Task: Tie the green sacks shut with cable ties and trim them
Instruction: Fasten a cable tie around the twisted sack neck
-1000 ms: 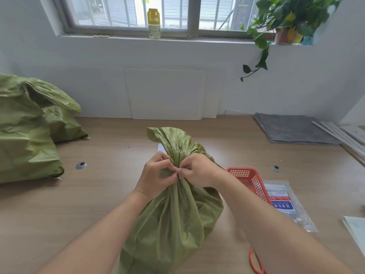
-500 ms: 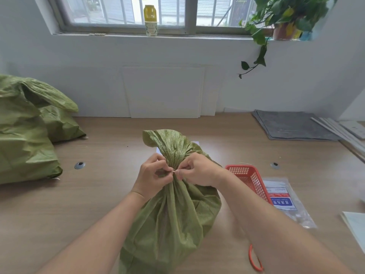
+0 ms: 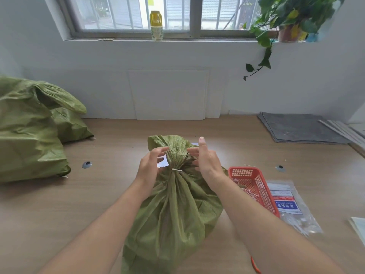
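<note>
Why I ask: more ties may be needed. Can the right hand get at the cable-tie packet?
Probably yes: the right hand is open and empty, and the cable-tie packet lies uncovered beside the red basket on that side.

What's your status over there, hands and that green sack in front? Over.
Green sack upright, white cable tie round its gathered neck. Left hand and right hand open, flanking that neck. Red basket close at right, not blocking.

White wall (image 3: 296,80), barred window (image 3: 177,14), wooden table (image 3: 49,210), daylight
</note>
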Motion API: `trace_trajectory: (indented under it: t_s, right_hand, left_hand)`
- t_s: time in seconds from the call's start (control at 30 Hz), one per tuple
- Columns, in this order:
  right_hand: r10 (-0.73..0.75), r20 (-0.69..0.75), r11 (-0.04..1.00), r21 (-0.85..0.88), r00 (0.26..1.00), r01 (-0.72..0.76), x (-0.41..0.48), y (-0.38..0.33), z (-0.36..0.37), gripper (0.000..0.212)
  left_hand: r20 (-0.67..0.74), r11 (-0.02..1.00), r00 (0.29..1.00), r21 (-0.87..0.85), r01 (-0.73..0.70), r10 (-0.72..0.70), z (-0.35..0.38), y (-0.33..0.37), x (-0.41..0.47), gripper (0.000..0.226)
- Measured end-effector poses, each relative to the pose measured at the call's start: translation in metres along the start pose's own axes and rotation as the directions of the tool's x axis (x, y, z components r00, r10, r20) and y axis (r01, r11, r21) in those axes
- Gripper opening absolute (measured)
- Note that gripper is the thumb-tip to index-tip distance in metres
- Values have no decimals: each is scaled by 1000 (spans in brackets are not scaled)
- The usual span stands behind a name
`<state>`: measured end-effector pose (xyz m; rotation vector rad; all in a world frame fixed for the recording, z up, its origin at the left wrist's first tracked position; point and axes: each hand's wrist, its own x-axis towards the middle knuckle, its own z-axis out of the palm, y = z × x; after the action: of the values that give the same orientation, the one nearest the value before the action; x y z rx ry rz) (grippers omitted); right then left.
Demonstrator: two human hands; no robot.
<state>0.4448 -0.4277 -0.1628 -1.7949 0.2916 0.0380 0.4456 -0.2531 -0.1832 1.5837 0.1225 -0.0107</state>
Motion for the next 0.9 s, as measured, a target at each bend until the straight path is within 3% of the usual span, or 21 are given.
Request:
trace_trajectory:
  t_s: [0.23, 0.53, 0.9]
  right_hand:
    - [-31, -5, 998, 51, 1000, 31, -21, -4, -3, 62]
    - [-57, -61, 996, 68, 996, 61, -65, -8, -23, 71]
    - [-56, -170, 992, 105, 984, 74, -145, 11, -37, 70]
  left_hand:
    - [-10, 997, 998, -47, 62, -62, 12, 26, -35, 64]
    - [-17, 999, 1000, -34, 26, -26, 19, 43, -95, 67]
    - [129, 999, 992, -46, 18, -12, 26, 41, -157, 44]
